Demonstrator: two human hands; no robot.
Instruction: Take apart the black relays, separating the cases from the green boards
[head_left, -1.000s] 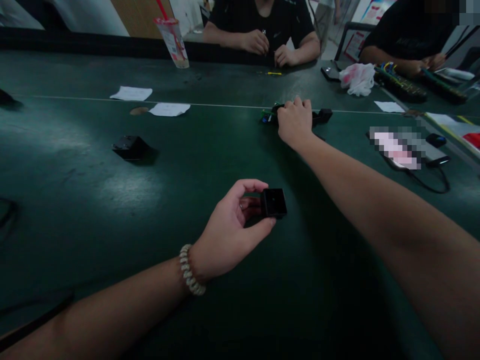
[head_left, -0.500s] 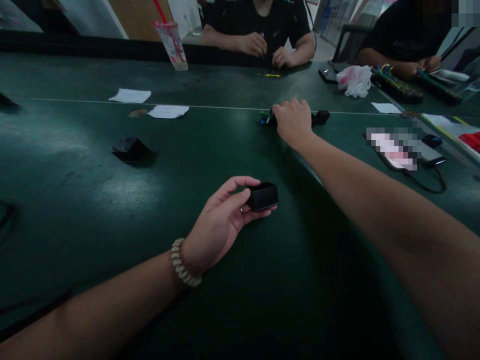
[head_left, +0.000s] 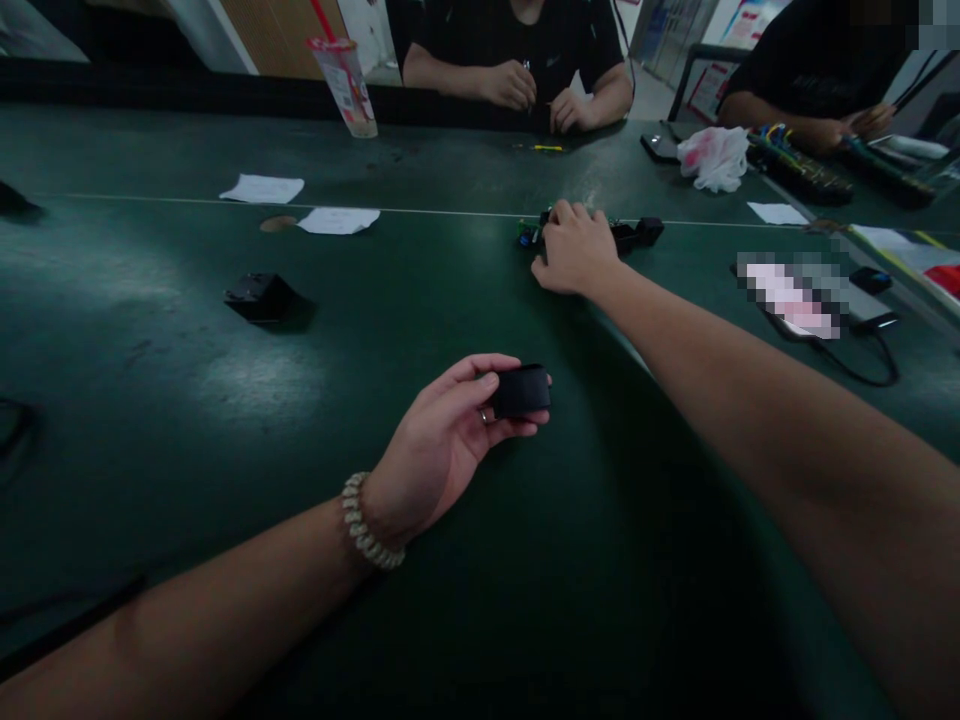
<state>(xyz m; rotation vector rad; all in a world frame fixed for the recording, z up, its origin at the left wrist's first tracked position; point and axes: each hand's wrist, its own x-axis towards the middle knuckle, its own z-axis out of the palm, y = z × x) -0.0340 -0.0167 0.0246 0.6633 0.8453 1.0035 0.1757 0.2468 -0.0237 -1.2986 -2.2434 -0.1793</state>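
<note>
My left hand, with a beaded bracelet at the wrist, is closed around a small black box-shaped housing. The thumb presses its near side and the fingers lie behind and under it. Farther out, my right hand reaches over a dark assembly with a green circuit board and black parts. Its fingers are spread above the assembly and the thumb stands apart on the near side. The hand covers the assembly's middle; a black block shows at its right end.
Left on the green table sits another black angular part. White papers, a cup with a red straw, a plastic bag and a phone with a cable lie around. Two people sit opposite, one handling wired boards.
The black housing has tilted in my left hand, so its open top shows less. My right hand has shifted slightly left, its thumb swinging out away from the fingers.
</note>
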